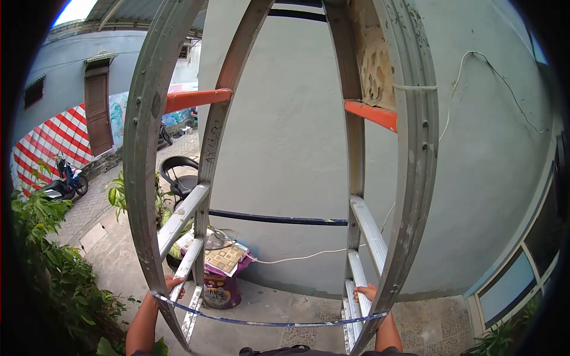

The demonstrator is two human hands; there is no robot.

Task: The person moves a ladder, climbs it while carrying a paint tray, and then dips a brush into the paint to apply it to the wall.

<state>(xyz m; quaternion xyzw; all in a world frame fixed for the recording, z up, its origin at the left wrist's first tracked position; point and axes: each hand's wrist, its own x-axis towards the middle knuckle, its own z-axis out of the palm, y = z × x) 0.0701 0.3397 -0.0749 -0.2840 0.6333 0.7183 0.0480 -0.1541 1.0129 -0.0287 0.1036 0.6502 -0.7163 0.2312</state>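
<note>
A metal ladder (409, 178) stands tall in front of me, its two sides rising to left and right. Orange bars (199, 99) and silver rungs (184, 219) join the rails of each side. My left hand (173, 286) is closed around a low rung on the left side. On the right, my right hand (366, 292) is wrapped round a low rung, its fingers partly hidden by the ladder. A paint-marked blue strip (267, 323) spans the front rails near my forearms, and a dark blue bar (279, 218) crosses at the back.
Behind the ladder are a grey wall (279, 136) with a white cable (303, 257), and a purple sack (221, 291) topped by a patterned board (225, 258). A black chair (178, 175), leafy plants (53, 261) and a parked motorbike (68, 181) are leftward. A framed window (516, 285) is at right.
</note>
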